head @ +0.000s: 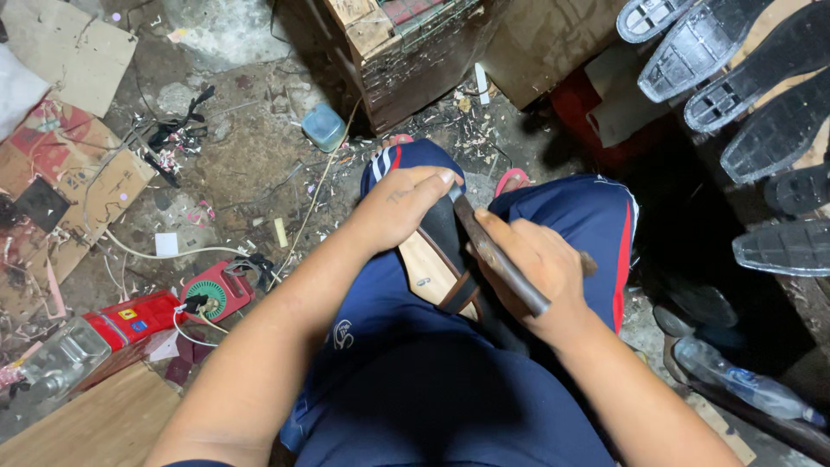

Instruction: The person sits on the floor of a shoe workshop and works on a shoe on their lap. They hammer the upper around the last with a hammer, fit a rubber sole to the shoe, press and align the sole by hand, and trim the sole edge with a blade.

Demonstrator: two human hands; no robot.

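The left hand (399,207) lies curled over the black upper of a shoe (441,259) resting on the lap, its fingers pressed together on the toe end. The right hand (532,268) has its fingers wrapped tight around a dark-handled knife (497,255) (blade tip just beside the left thumb), above the shoe's tan insole

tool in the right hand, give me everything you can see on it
The tool is a slim, dark, rod-like blade or file with a worn, rusty-looking metal surface. It lies diagonally, tip up-left near the left hand, butt end down-right past the right hand. The right hand's fingers wrap its middle; the left thumb sits by its tip. It lies over a shoe with a tan insole and dark strap, resting on the person's lap. Its edge is hidden.
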